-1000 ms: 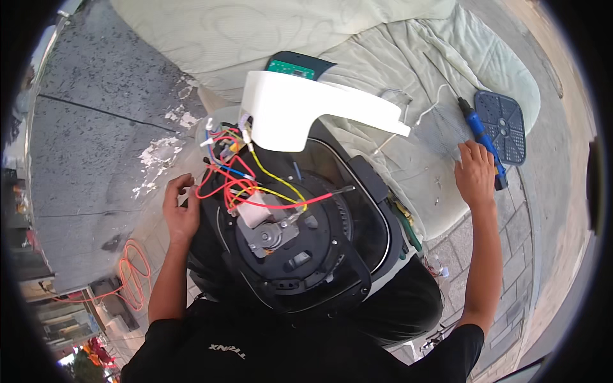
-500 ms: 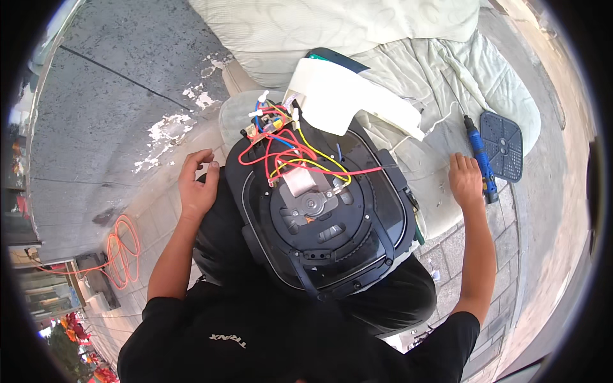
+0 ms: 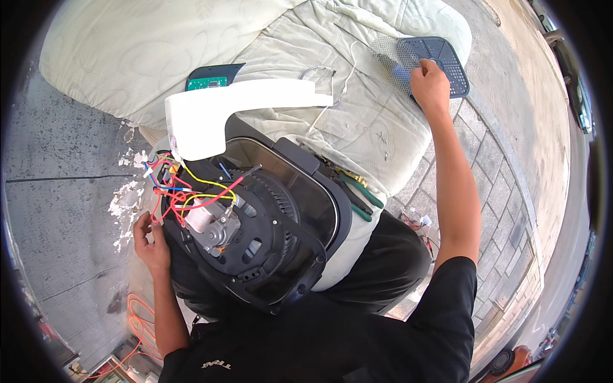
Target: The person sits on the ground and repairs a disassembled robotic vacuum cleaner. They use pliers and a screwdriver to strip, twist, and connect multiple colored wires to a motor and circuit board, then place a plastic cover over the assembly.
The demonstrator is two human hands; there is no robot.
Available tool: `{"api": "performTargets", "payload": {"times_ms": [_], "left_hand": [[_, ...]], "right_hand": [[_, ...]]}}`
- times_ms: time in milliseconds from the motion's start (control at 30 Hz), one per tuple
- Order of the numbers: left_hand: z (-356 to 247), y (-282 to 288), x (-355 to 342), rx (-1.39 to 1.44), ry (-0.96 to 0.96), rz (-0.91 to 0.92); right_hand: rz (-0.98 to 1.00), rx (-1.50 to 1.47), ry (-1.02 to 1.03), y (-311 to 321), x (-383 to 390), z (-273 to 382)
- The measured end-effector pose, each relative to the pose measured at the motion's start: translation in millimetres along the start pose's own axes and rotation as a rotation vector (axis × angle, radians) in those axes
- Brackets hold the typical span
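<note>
An opened black appliance body point(image 3: 300, 255) with rounded corners rests on my lap, tilted, with a metal motor point(image 3: 217, 235) exposed at its middle. Red, yellow and blue wires point(image 3: 172, 191) bunch at its left side. My left hand point(image 3: 153, 247) is beside that edge, fingers loosely bent and apart, close to a red wire. Out at the upper right, my right hand point(image 3: 430, 86) pinches a thin perforated mesh sheet point(image 3: 391, 59). The sheet hangs over a blue-handled screwdriver point(image 3: 401, 70), partly seen through it, and beside a dark slotted plate point(image 3: 450, 64).
Pale quilted padding point(image 3: 281, 48) spreads ahead of me. On it lie a curved white cover point(image 3: 198, 118), a dark panel with a green circuit board point(image 3: 207, 83) and a thin white cord point(image 3: 350, 67). Green-handled pliers point(image 3: 361, 198) are right of the appliance. An orange cable point(image 3: 142, 325) coils at lower left.
My right hand has moved up and forward and now grips the mesh sheet. My view has turned right, so the appliance appears further left. My left hand stays by the appliance's left side.
</note>
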State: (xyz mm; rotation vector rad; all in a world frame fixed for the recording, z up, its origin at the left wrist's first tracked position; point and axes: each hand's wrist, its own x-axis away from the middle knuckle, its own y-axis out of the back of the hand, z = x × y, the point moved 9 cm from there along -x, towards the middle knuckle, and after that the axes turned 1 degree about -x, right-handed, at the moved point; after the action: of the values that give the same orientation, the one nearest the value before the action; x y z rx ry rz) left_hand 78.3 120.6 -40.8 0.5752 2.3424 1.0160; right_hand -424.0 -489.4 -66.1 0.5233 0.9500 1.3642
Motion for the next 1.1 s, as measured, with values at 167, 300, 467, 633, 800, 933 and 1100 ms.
{"api": "performTargets", "payload": {"times_ms": [167,300,467,633,800,933,1100], "left_hand": [[4,2,1,-0.01,0.009,0.01],[3,0,-2,-0.014,-0.012,0.034],[-1,1,-4,-0.01,-0.012,0.014],[6,3,-2,-0.044,0.001,0.07],[9,4,-3,0.02,-0.081,0.032],[12,6,-2,0.025,-0.091,0.022],[17,5,-5,0.029,-0.112,0.009]], "right_hand": [[-0.331,0.152,0.426,-5,41,53],[0.284,-0.045,0.545,-100,73,80],[0.559,0.166,0.66,-169,104,102],[0.54,0.366,0.882,-169,109,115],[0.463,0.471,1.057,-143,101,95],[0.441,0.472,1.05,-119,90,79],[0.427,0.423,1.027,-114,89,60]]}}
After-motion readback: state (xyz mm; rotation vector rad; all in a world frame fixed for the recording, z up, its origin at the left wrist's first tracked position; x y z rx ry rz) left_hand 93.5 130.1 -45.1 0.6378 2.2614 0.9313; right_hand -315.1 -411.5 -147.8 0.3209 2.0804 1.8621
